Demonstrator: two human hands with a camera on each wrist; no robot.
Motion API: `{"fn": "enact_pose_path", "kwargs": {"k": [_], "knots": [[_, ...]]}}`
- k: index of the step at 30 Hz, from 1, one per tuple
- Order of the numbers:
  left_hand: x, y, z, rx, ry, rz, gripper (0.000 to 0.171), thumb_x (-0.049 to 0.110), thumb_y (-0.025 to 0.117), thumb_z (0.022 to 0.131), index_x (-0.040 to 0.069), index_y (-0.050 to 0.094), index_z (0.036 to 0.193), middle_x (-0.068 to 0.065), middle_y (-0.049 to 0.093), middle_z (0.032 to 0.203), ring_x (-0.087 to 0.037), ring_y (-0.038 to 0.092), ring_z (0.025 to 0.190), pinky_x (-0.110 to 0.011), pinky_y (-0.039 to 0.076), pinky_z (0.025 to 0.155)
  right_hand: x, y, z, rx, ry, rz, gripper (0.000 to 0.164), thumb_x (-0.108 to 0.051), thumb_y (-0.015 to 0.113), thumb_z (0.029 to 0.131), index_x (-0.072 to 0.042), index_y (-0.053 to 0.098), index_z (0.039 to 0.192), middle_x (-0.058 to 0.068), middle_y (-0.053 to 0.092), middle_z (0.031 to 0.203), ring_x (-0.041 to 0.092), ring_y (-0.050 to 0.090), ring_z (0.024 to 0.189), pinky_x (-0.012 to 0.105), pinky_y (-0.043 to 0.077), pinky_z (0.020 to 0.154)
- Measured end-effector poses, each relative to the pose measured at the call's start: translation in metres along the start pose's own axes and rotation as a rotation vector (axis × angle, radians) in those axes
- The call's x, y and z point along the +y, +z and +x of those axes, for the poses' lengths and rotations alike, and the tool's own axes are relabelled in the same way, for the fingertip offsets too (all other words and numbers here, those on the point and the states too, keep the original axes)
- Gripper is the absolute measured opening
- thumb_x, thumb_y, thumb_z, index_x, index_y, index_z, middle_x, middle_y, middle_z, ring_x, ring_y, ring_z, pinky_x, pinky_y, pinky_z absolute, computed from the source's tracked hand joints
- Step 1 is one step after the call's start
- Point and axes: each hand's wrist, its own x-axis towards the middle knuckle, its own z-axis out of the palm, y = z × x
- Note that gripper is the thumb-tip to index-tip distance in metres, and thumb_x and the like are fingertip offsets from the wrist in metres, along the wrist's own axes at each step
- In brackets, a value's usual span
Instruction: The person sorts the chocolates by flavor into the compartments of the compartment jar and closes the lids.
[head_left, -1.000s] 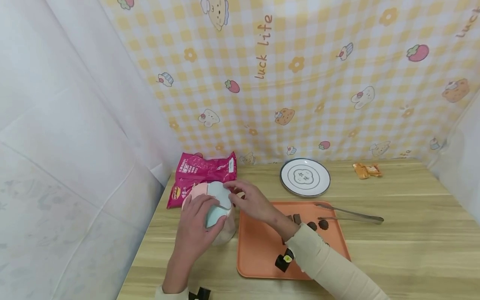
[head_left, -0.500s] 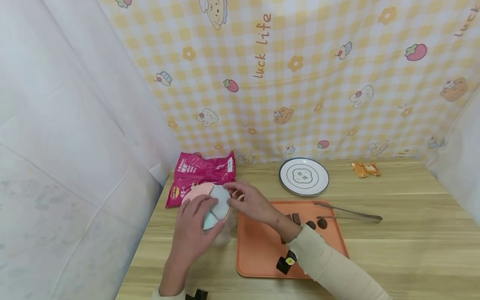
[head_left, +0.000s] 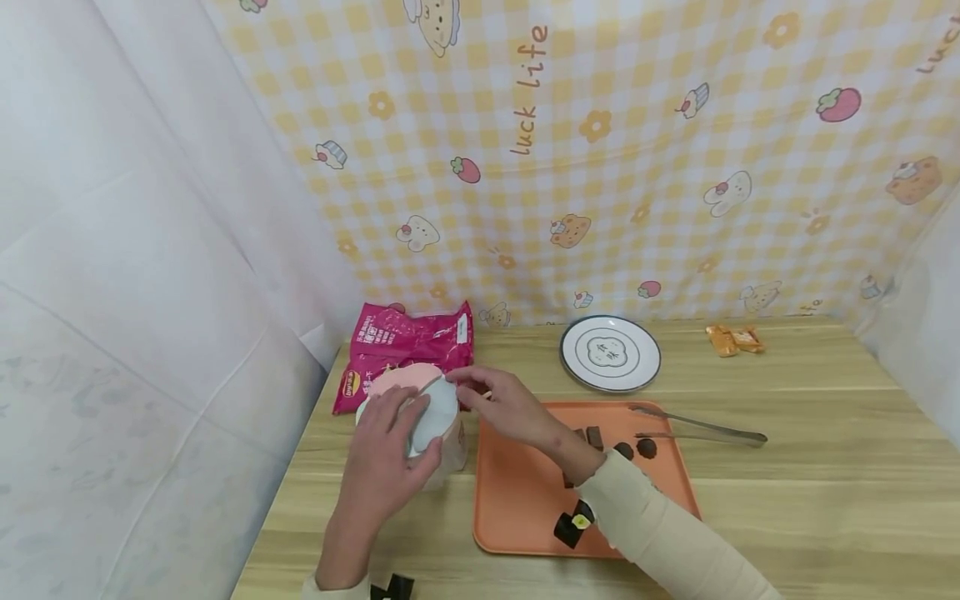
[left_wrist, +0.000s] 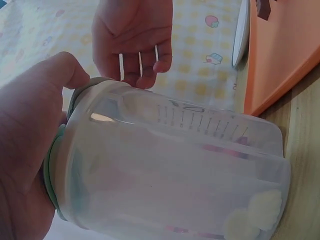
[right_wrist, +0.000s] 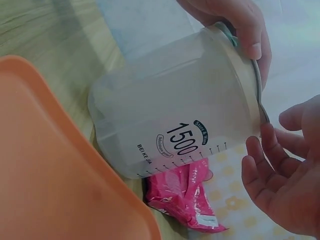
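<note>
A translucent plastic storage jar (right_wrist: 160, 95) with printed measuring marks stands on the table. Its round lid (head_left: 437, 410) has pastel pink and pale blue sections. My left hand (head_left: 381, 458) grips this lid from above, fingers across the top and thumb at the near right rim. On the opposite side, my right hand (head_left: 513, 408) has its fingertips right at the lid's edge, the other fingers relaxed, as the right wrist view shows. Pale rounded pieces (left_wrist: 255, 215) lie at the bottom of the jar in the left wrist view.
Right of the jar is an orange tray (head_left: 517, 508) with dark chocolates, partly under my right arm. Metal tongs (head_left: 712, 427) lie across its right edge. Behind are a pink snack bag (head_left: 416, 337), a white plate (head_left: 633, 354) and orange-wrapped candies (head_left: 733, 340).
The lid's coloured sections have turned clockwise as seen from above: the pale blue one moved toward me. Both hands stay on the lid, shifting only slightly.
</note>
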Motion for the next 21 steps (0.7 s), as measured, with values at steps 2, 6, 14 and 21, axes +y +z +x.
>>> {"fn": "enact_pose_path", "kwargs": {"k": [2,6,14,21], "knots": [[0.000,0.002,-0.001,0.007,0.009,0.006,0.055,0.040,0.072,0.085,0.006,0.066,0.128,-0.014,0.060,0.133,-0.036,0.055,0.124,-0.059,0.042,0.108,0.001,0.001,0.002,-0.003,-0.003,-0.002,0.032,-0.019,0.056,0.107,-0.011,0.065,0.137,0.000,0.069,0.112,0.026,0.066,0.104,0.038,0.059,0.083],[-0.001,0.008,-0.002,0.064,0.035,0.007,0.058,0.050,0.067,0.092,0.004,0.066,0.128,-0.016,0.063,0.131,-0.039,0.057,0.124,-0.062,0.041,0.107,0.001,0.003,0.004,0.001,-0.011,0.002,0.032,-0.018,0.057,0.107,-0.010,0.065,0.136,0.001,0.069,0.113,0.022,0.065,0.103,0.043,0.060,0.085],[-0.002,0.019,-0.006,0.207,0.082,0.042,0.065,0.059,0.049,0.102,0.003,0.072,0.125,-0.017,0.069,0.128,-0.040,0.063,0.121,-0.061,0.045,0.104,0.002,0.004,0.006,0.020,-0.018,0.026,0.030,-0.015,0.059,0.106,-0.007,0.068,0.133,0.004,0.069,0.106,0.025,0.063,0.095,0.050,0.059,0.081],[-0.003,0.020,-0.010,0.207,0.095,0.078,0.068,0.059,0.045,0.104,0.002,0.071,0.129,-0.016,0.067,0.133,-0.036,0.062,0.125,-0.056,0.046,0.106,0.003,0.005,0.008,0.025,-0.003,0.048,0.030,-0.013,0.060,0.104,-0.007,0.068,0.133,0.004,0.069,0.105,0.028,0.064,0.095,0.054,0.059,0.082]]}}
